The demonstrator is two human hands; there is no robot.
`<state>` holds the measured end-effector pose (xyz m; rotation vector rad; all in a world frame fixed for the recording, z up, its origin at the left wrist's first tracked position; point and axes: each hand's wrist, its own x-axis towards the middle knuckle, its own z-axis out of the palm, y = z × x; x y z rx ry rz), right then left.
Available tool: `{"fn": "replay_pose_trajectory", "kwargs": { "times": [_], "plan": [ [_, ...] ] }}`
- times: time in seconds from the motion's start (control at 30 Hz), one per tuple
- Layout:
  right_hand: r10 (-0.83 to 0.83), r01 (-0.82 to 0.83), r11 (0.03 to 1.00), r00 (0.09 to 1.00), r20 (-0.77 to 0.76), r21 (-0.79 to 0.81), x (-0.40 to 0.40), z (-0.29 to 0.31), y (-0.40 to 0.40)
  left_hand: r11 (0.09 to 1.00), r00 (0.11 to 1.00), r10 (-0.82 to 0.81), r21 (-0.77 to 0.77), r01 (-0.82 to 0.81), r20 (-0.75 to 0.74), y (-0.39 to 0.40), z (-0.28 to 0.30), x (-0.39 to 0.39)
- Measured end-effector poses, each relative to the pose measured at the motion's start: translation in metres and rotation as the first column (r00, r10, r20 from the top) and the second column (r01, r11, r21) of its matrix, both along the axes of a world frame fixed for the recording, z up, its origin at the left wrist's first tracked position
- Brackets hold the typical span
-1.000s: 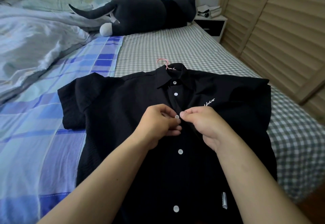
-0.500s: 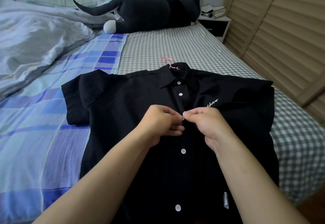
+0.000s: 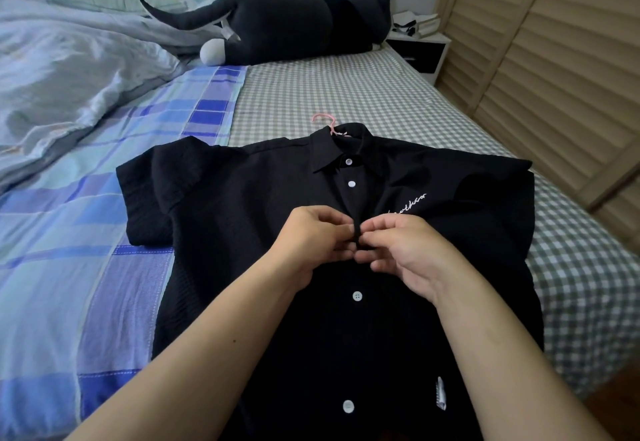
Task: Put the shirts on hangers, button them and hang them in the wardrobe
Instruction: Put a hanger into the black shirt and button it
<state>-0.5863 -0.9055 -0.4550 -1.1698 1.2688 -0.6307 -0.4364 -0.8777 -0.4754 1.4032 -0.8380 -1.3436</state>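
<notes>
Fingers are meeting mid-placket: the left hand (image 3: 313,239) and right hand (image 3: 401,250) are both pinching the black short-sleeved shirt (image 3: 242,218), lying flat on the checked bedsheet (image 3: 346,94). The button between them is hidden; slack fabric might be letting it slip back out.

Dim, soft daylight, seemingly from upper left; black shirt (image 3: 242,205) loses detail; wide-angle bending at the edges.
</notes>
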Motion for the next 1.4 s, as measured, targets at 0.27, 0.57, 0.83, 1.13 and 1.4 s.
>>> {"fn": "replay_pose_trajectory", "kwargs": {
  "times": [0.27,0.57,0.83,1.13,1.4],
  "plan": [
    [-0.047,0.044,0.994,0.999,-0.025,-0.1,0.008,-0.006,0.002,1.0,1.0,-0.002,-0.004,0.002,0.022,0.0,0.002,0.001],
    [-0.144,0.121,0.96,0.987,-0.074,-0.253,0.016,-0.016,0.007,1.0,1.0,-0.023,-0.009,0.023,0.016,-0.001,0.002,0.001],
    [-0.074,0.073,0.993,0.997,-0.014,-0.095,0.007,-0.008,0.003,0.983,0.966,0.183,-0.056,-0.176,0.184,-0.002,-0.008,-0.01],
    [0.016,-0.017,1.0,0.998,-0.067,-0.006,0.006,-0.005,-0.013,0.964,0.878,0.225,-0.225,-0.139,0.423,0.005,-0.008,-0.015],
    [-0.157,0.017,0.937,0.913,-0.377,-0.349,0.012,-0.012,-0.007,0.987,0.886,0.04,-0.159,0.039,0.461,0.004,-0.006,-0.01]
  ]
}}
